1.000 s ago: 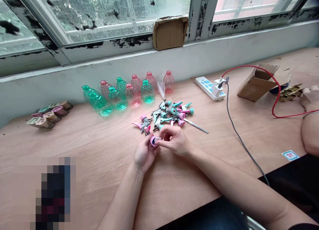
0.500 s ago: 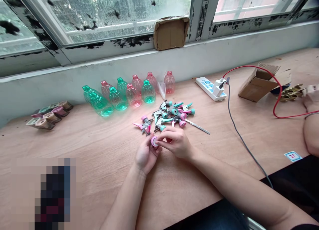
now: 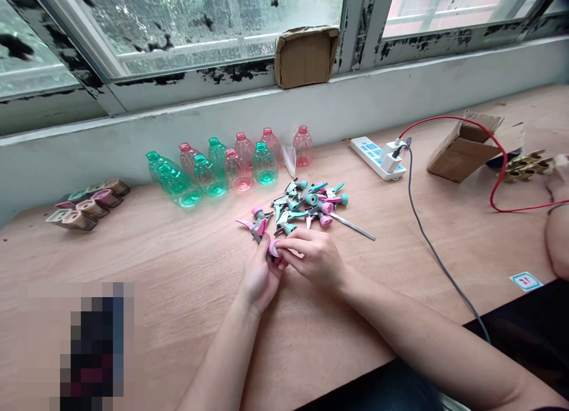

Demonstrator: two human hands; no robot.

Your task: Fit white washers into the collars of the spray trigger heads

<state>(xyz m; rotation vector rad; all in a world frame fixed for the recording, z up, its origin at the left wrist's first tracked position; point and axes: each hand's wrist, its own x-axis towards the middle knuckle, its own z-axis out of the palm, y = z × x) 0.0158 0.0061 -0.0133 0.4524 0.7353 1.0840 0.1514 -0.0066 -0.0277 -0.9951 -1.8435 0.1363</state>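
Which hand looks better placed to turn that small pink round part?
Probably the right hand: its fingertips reach over the pink round part from the free side, while the left hand seems to be cradling that part, so it looks occupied with holding.

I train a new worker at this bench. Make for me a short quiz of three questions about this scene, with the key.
1. The left hand and the right hand are at a pink round part. Which touches it: A left only, B right only, C both?
2. True or false: the white power strip lies to the right of the pile of trigger spray heads.
3. Which two colours do the empty plastic bottles have?

Key: 1 C; 2 true; 3 green and pink.
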